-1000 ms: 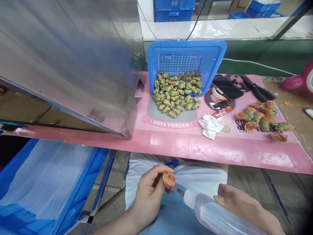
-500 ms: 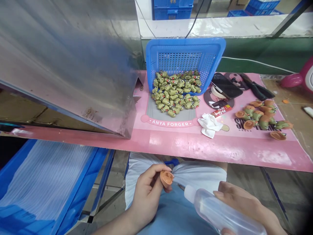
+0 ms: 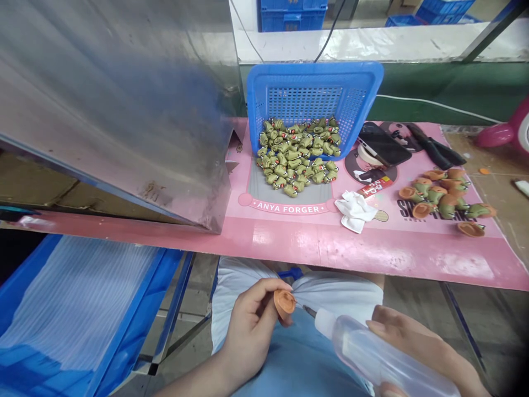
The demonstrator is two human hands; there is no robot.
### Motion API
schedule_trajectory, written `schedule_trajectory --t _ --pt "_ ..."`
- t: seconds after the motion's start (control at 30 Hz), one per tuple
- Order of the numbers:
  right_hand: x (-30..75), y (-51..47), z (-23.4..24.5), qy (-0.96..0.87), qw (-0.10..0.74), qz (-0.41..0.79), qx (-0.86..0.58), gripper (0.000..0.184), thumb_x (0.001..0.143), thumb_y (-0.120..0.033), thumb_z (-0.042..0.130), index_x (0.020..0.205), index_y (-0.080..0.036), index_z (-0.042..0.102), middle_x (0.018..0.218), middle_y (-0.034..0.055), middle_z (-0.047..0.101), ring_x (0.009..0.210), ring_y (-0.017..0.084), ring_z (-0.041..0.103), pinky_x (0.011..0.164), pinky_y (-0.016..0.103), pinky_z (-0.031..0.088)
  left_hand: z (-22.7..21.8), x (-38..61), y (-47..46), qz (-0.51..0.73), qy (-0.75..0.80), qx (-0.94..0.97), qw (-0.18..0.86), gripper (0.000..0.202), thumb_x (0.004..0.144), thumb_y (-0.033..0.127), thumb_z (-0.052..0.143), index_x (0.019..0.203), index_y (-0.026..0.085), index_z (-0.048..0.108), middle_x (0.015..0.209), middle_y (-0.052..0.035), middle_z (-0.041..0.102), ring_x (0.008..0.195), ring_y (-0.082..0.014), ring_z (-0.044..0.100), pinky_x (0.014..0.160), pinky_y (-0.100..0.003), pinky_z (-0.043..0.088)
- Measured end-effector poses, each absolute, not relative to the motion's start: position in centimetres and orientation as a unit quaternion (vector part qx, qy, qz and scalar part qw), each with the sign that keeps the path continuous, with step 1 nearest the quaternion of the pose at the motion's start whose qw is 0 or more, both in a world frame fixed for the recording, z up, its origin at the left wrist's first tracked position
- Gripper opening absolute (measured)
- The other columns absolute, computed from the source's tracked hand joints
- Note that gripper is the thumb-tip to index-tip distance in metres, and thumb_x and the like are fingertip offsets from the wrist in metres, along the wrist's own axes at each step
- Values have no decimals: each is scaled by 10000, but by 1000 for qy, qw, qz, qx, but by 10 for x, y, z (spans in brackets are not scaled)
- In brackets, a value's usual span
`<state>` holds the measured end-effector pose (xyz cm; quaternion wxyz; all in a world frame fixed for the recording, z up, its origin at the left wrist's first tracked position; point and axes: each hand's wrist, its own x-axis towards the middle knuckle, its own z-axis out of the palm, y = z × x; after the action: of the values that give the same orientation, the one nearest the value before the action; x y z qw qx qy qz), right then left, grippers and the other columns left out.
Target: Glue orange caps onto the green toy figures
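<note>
bottle (image 3: 367,350) slightly rightward; near orange piece (image 3: 285,302)

The clear bottle (image 3: 372,344) is cut off at the bottom edge and hides part of the right hand (image 3: 427,350). The left hand (image 3: 252,322) covers part of the orange piece (image 3: 284,302), whose inner detail is too small to tell. Orange-and-green pieces (image 3: 436,195) hide some letters of the dark print (image 3: 405,208). The pink object (image 3: 496,137) is cut off at the right edge, the blue crates (image 3: 292,17) at the top. Fine marks on the green pieces (image 3: 290,191) are too small to make out
</note>
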<state>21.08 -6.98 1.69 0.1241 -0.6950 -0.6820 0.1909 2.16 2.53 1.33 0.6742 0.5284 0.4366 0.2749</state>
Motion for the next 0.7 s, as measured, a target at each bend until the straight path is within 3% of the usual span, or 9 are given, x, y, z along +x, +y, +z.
schedule_trajectory --t 0.17,0.3,0.7 --pt "211 -70 13 -658 78 257 -703 340 470 -448 698 518 -249 427 552 -10 447 465 169 501 422 282 409 15 22 26 269 434 542 667 143 822 150 456 868 181 588 566 21 605 533 -105 565 571 -205 459" --pt "210 -74 5 -634 81 282 -715 413 418 -568 694 511 -258 438 553 -13 441 480 182 497 471 328 433 17 23 27 271 433 558 654 151 818 137 451 865 174 590 547 21 595 532 -108 566 563 -204 455" --pt "208 -74 7 -672 158 200 -696 381 530 -620 587 531 -262 457 518 -15 408 428 171 479 384 290 400 15 21 24 254 414 597 639 169 837 166 440 885 178 602 589 4 577 550 -124 564 558 -228 453"
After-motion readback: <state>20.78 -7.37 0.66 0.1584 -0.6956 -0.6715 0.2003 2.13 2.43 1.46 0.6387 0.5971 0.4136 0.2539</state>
